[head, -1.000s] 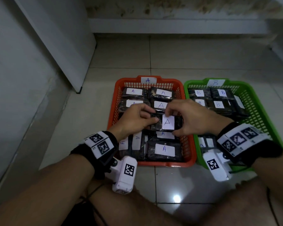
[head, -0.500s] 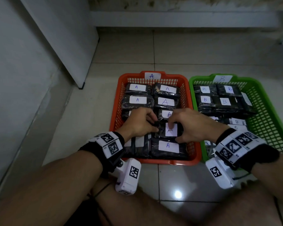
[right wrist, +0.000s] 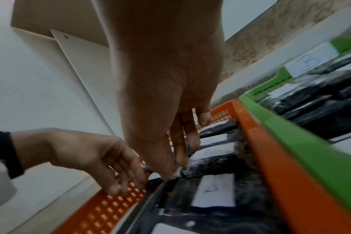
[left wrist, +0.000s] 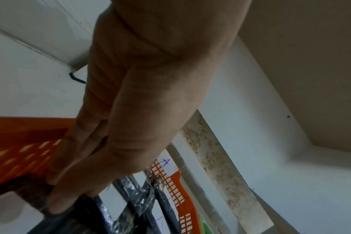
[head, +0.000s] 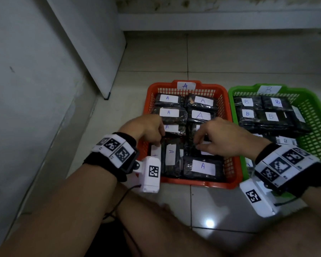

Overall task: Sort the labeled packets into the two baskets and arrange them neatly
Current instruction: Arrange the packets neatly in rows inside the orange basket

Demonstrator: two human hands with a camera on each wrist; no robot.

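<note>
Hands work inside the orange basket (head: 234, 158) marked A: left hand (head: 145, 129) presses relaxed fingers on a sideways A packet (head: 171, 154) at seven o'clock, right hand (head: 224, 139) pinches the middle A packet's (head: 205, 152) edge, seemingly squaring rows, green basket (head: 317, 130) of B packets at three o'clock.

Indoor room corner, likely domestic: glossy tiled floor (head: 156, 58) used as the work surface, plain painted wall (head: 26, 71), stained, mould-speckled skirting (head: 220, 8), white panel (head: 93, 43) leaned against the wall.
</note>
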